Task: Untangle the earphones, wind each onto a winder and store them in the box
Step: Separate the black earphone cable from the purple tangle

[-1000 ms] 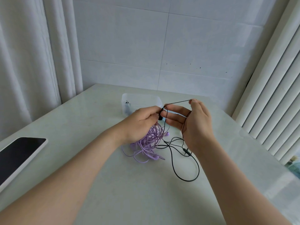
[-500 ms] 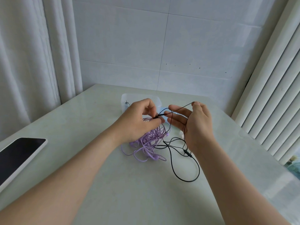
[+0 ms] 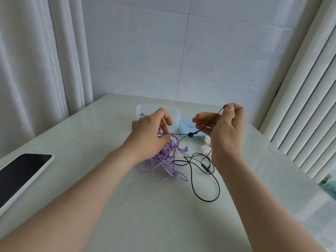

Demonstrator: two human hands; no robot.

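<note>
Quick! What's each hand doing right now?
Left hand: pinches the black cord.
Right hand: pinches the same cord, higher up.

Left hand (image 3: 145,136) and right hand (image 3: 226,132) pinch black earphones (image 3: 190,134) above purple earphones (image 3: 166,158).

Pretty bright, soft daylight here, seemingly from the blinds (image 3: 309,106) right of the table (image 3: 145,215). Shadows on the table are faint, with pale glare along its right edge. The black earphones (image 3: 205,166) look crisp mid-table. Wide-angle bends lines either side, and the far-right corner is mushy.
</note>
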